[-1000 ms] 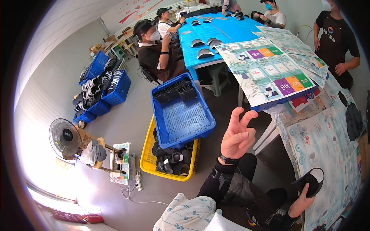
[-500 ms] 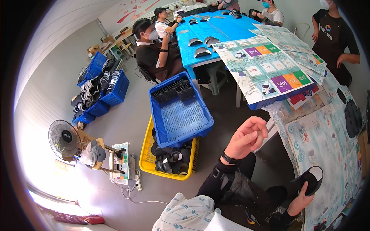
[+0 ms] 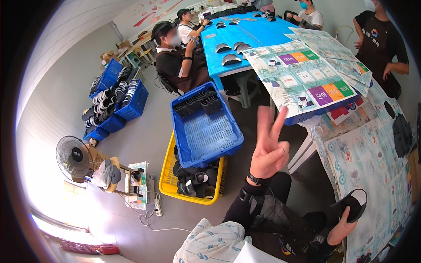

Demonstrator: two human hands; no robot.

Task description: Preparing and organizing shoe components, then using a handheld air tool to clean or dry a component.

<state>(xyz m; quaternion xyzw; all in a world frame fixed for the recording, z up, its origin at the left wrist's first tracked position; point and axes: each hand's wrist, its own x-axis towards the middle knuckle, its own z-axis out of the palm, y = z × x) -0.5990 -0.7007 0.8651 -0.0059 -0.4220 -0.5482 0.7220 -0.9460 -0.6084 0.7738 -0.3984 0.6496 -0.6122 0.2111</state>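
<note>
Blue table (image 3: 263,37) far, black curved piece (image 3: 354,211) in the right hand (image 3: 343,229)

The table fills the far middle, its smooth cover dotted with arched, glossy dark pads (image 3: 231,59). To the near right runs a bench (image 3: 362,153) faced with scuffed printed sheeting; flat black shapes (image 3: 401,136) lie along its right side. Between bench and table, overlapping printed mats (image 3: 302,79), thin and smeared, rest over a blue plastic tray (image 3: 313,115).

In the middle, a blue crate (image 3: 204,136) of ribbed, slotted plastic has rows of thin black curves (image 3: 197,105) at its far end. It sits on a yellow crate (image 3: 188,198), perforated at the side and heaped with rounded black pieces (image 3: 195,180). Far left, other blue crates (image 3: 133,105) are packed with black-and-white curved stock (image 3: 105,101). Near left stands a fan (image 3: 74,158) with a round wire cage.

The left hand (image 3: 269,151) is raised, bare and holding nothing: two fingers spread upward in a V, slightly blurred, the others curled with the thumb folded across. A black band (image 3: 258,180) circles its wrist.

The right hand, near right, grips the black curved piece at the bench edge, thumb pressed on its inner face; I cannot tell how the hidden fingers lie. The piece is smooth and cupped, with a rounded white patch at its far end.
</note>
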